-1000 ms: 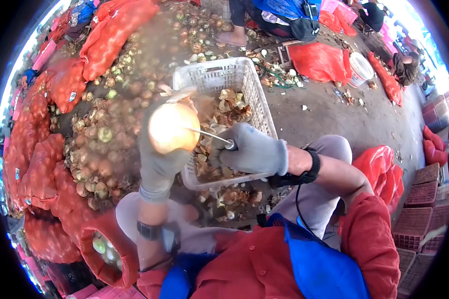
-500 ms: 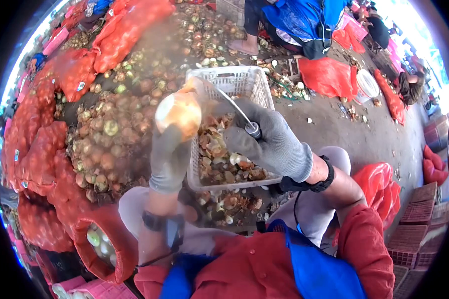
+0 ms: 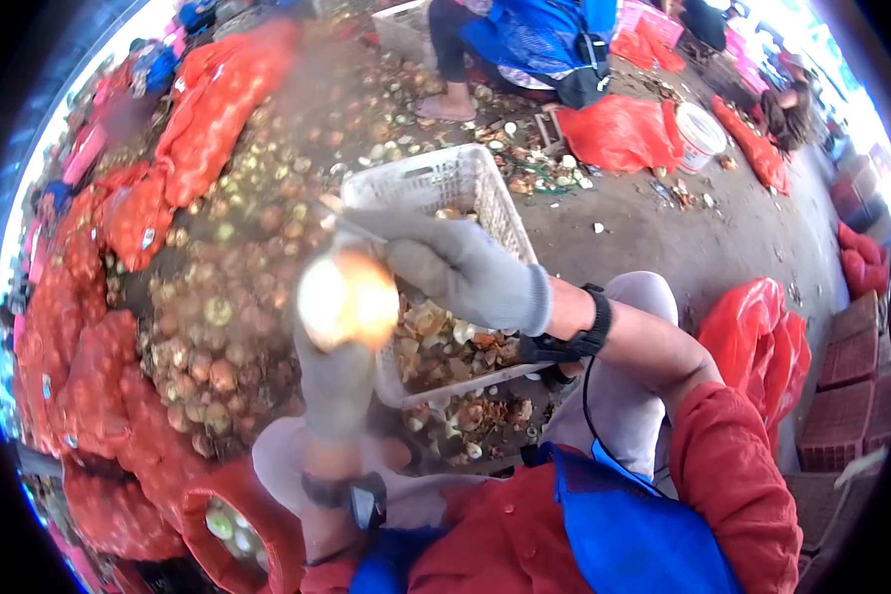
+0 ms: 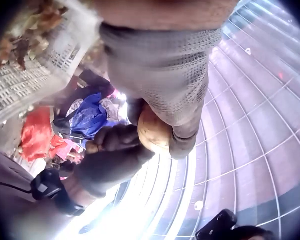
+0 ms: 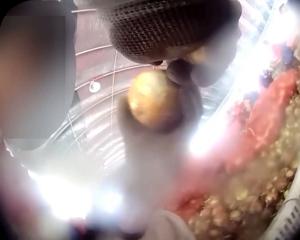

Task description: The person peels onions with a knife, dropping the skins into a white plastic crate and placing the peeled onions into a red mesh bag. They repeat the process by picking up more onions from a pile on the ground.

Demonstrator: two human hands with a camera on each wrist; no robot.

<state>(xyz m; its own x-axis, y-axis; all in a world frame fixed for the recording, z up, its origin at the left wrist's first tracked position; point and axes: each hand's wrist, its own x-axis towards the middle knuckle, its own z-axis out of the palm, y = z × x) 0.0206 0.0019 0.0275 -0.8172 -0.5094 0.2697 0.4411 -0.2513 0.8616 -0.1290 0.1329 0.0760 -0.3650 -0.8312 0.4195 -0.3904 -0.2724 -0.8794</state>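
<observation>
Near the left edge of the box [image 3: 465, 385], the left hand [image 3: 339, 386] curls round the onion [image 3: 348, 300], likely hard with slippery skin and best held by its fat sides, while the right hand [image 3: 465, 272] grips a knife [image 3: 364, 234].

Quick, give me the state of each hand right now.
Left hand: closed around an onion.
Right hand: closed, gripping what looks like a thin-bladed knife; the blade is blurred and the handle can't be made out.

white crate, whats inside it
Papery onion skins and pale bits lie in the white crate; the right hand covers its middle, so what's there can't be seen.
</observation>
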